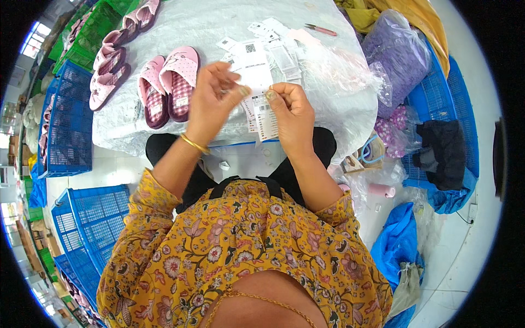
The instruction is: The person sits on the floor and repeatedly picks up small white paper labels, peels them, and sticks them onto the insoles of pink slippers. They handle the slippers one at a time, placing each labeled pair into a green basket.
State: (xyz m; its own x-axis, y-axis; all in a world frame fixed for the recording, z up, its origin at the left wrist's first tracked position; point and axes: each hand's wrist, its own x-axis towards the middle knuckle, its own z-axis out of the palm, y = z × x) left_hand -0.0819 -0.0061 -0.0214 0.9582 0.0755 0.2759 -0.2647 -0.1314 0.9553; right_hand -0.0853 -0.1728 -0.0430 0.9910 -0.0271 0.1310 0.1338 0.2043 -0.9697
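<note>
In front of my chest, my right hand [295, 112] pinches printed paper tags [266, 117] between thumb and forefinger; they hang down over the table edge. My left hand [211, 101] is raised just to the left of them, fingers bent and thumb apart, with nothing visible in it. Past the fingers lies a white printed card [252, 68], partly behind the hands. Beside my left hand rests a pair of pink dotted slippers [179, 82] with checked insoles. Several more slippers [111, 65] stand in a row farther left.
The table [202, 22] is covered in clear plastic. Loose tags [281, 54] and red-handled snips [321, 29] lie toward the back. Crumpled clear plastic [350, 71] is at the right. Blue crates [68, 120] stand at left, and a purple bag [396, 54] sits at right.
</note>
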